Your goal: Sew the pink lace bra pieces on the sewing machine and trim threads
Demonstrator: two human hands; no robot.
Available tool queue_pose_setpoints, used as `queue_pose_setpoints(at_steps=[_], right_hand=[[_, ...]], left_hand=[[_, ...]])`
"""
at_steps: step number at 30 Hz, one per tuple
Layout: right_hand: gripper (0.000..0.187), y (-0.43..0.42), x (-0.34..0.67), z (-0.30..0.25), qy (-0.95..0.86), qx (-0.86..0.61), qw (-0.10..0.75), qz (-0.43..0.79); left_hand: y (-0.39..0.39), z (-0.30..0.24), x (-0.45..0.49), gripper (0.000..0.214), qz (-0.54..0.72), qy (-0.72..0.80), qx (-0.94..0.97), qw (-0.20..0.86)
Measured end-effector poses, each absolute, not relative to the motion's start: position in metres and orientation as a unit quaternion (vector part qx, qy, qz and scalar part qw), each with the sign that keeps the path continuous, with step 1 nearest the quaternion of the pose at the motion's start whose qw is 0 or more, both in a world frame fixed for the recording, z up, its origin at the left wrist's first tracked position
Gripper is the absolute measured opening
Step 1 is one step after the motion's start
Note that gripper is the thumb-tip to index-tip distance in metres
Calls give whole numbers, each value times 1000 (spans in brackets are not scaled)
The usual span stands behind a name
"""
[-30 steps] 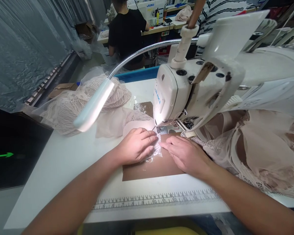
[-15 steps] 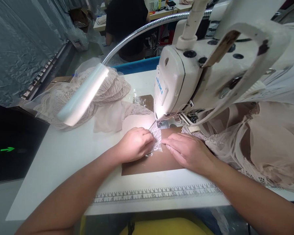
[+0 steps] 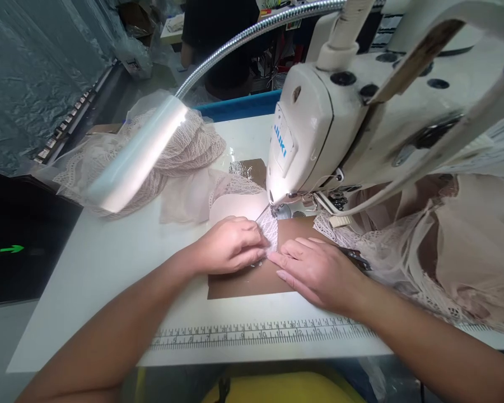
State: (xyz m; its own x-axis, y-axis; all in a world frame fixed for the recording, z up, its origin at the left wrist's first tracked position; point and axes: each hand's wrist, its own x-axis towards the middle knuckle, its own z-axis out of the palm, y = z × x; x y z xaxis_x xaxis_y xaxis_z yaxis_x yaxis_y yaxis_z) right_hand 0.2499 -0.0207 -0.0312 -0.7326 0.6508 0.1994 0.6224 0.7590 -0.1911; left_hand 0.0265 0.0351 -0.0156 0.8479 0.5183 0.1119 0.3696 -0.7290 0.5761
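Under the needle of a white sewing machine [image 3: 302, 129] lies a strip of pale pink lace [image 3: 270, 228], joined to a smooth pale cup-shaped piece [image 3: 235, 206]. My left hand [image 3: 237, 246] is closed beside the lace, its fingers curled against it. A thin pointed metal tool [image 3: 262, 213] sticks out from this hand towards the needle; its kind is not clear. My right hand [image 3: 315, 268] rests flat on a brown plate [image 3: 243, 286], fingers stretched out, the index fingertip touching the lace's near edge. Partly behind the right hand is a dark tool [image 3: 355, 257], mostly hidden.
Layered lace pieces [image 3: 189, 145] are heaped at the left beneath a lit lamp [image 3: 138, 157]. Beige fabric and lace [image 3: 479, 235] pile up at the right. A printed ruler [image 3: 260, 334] runs along the table's front edge. A person [image 3: 218, 45] in black sits beyond.
My right hand has slid slightly nearer, its index fingertip now at the lace's lower edge. The dark tool has come into sight behind it. The camera view has shifted a little.
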Motion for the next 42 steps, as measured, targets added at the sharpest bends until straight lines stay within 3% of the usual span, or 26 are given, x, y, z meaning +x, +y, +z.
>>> queue_pose_setpoints(at_steps=[18,27,42], right_hand=[[24,-23,249,-31,-930,-341,124,54],[26,-20,258,-32,-888,-391,211,115],[28,-19,254,-36,-913,-349,203,66]], left_hand=[[38,-21,21,30,101,178,962,180],[37,-17,21,31,87,152,975,139],[35,-14,23,30,110,204,951,203]])
